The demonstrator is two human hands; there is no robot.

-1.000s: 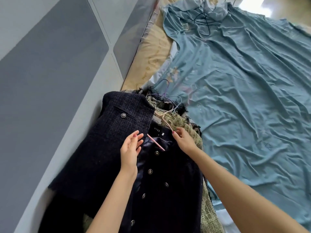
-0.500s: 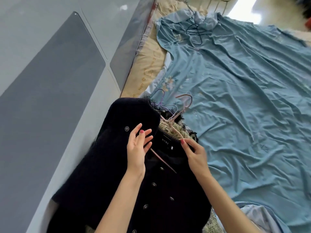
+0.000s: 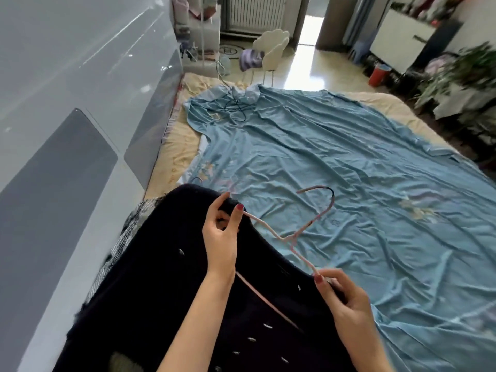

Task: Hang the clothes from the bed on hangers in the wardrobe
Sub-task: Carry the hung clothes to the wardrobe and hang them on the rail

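Observation:
A dark navy tweed jacket [image 3: 166, 291] with small metal buttons is held up in front of me on a thin pink wire hanger [image 3: 290, 237]. Its hook points up and to the right over the bed. My left hand [image 3: 221, 237] pinches the jacket's left shoulder where the hanger arm goes in. My right hand [image 3: 341, 296] grips the right shoulder and the hanger's other arm. Under the jacket's left edge a grey-white woven garment [image 3: 126, 237] peeks out.
A wrinkled blue sheet [image 3: 335, 197] covers the bed, with a dark cable [image 3: 236, 108] lying near its far end. Glossy white and grey wall panels [image 3: 67, 116] run along the left. Beyond the bed stand a white shell-backed chair [image 3: 271, 49], a radiator, plants [image 3: 461, 79] and a red bucket [image 3: 378, 75].
The jacket and hanger have been lifted off the pile, my hands have spread apart to its shoulders, and my view has tipped up to show the far room.

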